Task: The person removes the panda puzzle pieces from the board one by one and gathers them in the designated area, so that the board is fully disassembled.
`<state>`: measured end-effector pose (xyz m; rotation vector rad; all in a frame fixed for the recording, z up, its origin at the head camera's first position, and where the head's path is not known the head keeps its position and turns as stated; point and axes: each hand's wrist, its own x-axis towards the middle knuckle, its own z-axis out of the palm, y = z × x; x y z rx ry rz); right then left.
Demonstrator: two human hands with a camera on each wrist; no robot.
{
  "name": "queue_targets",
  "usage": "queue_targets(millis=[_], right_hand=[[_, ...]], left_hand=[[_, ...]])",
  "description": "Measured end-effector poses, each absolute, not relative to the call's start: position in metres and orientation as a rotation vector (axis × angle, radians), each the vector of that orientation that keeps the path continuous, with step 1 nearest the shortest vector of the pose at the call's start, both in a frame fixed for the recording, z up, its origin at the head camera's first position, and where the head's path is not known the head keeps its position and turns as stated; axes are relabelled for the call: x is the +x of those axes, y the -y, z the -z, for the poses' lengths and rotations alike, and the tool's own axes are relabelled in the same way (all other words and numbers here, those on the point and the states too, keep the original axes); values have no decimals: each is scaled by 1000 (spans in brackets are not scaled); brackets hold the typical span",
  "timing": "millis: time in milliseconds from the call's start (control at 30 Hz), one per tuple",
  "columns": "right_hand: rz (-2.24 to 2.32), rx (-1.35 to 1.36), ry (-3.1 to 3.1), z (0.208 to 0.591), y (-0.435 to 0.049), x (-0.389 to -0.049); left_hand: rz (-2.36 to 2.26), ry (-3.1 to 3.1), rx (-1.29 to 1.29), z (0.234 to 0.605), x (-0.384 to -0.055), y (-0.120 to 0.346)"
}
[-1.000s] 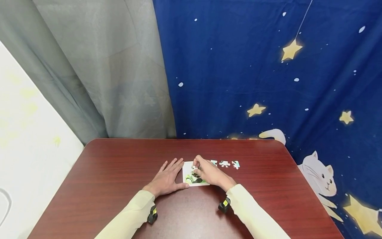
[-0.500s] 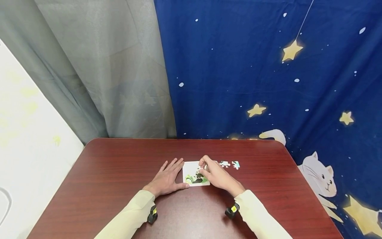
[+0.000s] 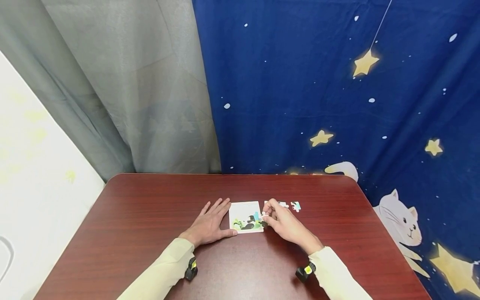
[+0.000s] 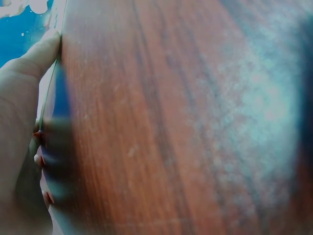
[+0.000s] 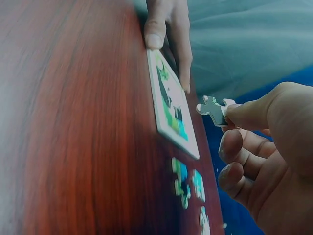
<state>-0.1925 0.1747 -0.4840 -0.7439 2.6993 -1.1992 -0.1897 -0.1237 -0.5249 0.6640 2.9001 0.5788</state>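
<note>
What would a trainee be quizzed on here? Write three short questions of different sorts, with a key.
1. True or false: the right hand pinches a puzzle piece.
2. Which hand rests flat on the table beside the puzzle board?
3. The loose pieces lie: A) on the board B) on the table beside the board C) under the left hand

Key: 1 true; 2 left; 3 B

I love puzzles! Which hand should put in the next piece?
Probably the right hand: it already pinches a puzzle piece beside the puzzle board. The left hand lies flat, steadying the board's edge.
</note>
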Motion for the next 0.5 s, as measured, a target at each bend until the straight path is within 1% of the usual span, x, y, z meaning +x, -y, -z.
queue_targets(millis=[500], right_hand=[[1239,-530,-2762,487,-223,-191]], left_hand=[[-617,-2901,666,524,-188,124]])
